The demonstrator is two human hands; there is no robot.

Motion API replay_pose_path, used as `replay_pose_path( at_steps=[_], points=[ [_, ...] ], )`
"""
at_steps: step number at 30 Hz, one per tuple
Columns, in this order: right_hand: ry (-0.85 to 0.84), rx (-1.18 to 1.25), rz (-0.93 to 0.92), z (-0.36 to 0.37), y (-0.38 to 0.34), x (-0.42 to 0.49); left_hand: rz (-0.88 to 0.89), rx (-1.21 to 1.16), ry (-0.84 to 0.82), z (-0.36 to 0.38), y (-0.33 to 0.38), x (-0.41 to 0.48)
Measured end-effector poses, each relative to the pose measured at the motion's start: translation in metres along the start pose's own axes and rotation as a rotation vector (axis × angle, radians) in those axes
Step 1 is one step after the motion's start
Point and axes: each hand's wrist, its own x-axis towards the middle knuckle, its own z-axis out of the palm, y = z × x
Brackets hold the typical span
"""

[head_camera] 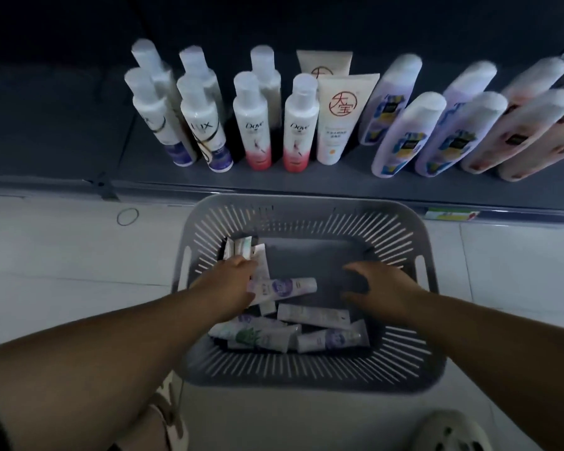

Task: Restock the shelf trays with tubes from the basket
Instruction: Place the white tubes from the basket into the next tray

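A grey slotted basket (306, 209) stands on the floor in front of the bottom shelf. Several small white tubes (313, 315) with purple or green prints lie in its near half. My left hand (232, 284) is inside the basket at the left and grips a bunch of tubes (258, 258), some sticking up past the fingers and one purple-labelled tube (287, 286) pointing right. My right hand (381, 288) hovers over the basket's bare floor at the right, its fingers spread and slightly bent, with nothing in it.
The dark shelf (274, 180) behind the basket carries rows of white bottles (253, 125), two cream tubes (337, 118) and leaning lilac and pink bottles (414, 131). A rubber band (127, 217) lies on the white floor tiles at the left. My feet in pale shoes (450, 431) show at the bottom.
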Motion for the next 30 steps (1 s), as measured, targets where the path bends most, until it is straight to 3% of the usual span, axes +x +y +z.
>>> replay_pose_path(
  at_steps=[8,15,22,27,30],
  points=[
    [-0.039,-0.005,-0.002,0.019,0.001,0.045,0.051,0.147,-0.190,0.046,-0.017,0.046],
    [-0.062,0.021,-0.042,0.024,-0.007,0.064,-0.014,0.111,-0.181,0.060,-0.004,0.058],
    [-0.086,-0.022,-0.163,0.031,-0.023,0.065,0.052,-0.162,0.092,0.041,0.019,0.045],
    [-0.047,0.015,-0.118,0.033,-0.022,0.070,0.179,-0.468,0.253,0.024,0.022,0.046],
    [-0.029,0.053,-0.063,0.030,-0.018,0.072,0.040,-0.529,0.334,0.023,0.011,0.059]
  ],
)
